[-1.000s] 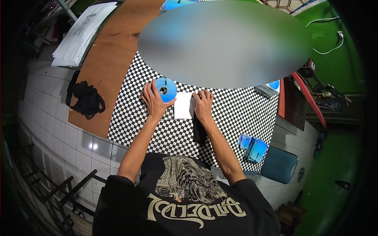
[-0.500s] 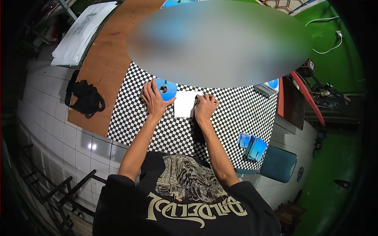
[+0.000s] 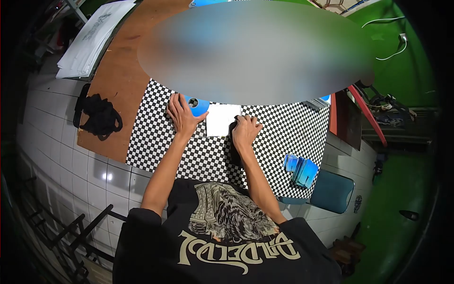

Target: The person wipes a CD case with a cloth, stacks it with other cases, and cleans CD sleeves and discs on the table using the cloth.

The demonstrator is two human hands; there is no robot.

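A blue disc [image 3: 199, 110] with a hole in its middle lies at the left, its far part cut off by a blurred area. My left hand [image 3: 183, 116] is closed round its near edge, thumb on the right and fingers on the left. Beside the disc, a white square sleeve or case [image 3: 222, 120] rests flat on the checkered cloth [image 3: 189, 158]. At the sleeve's right edge, my right hand [image 3: 246, 131] is closed, fingers curled down. Something dark shows under that palm; I cannot tell whether it is cloth or shadow.
Stacks of blue printed covers [image 3: 305, 173] sit at the table's near right. Another stack of cases [image 3: 318, 102] is farther right. A black bag [image 3: 100, 117] and white paper sheets [image 3: 97, 38] lie left. A blue-green chair [image 3: 333, 191] stands at right. A large blur hides the far side.
The view has shifted slightly, so the scene sits a little more to the left. Both hands keep about the same places by the disc and the white square.
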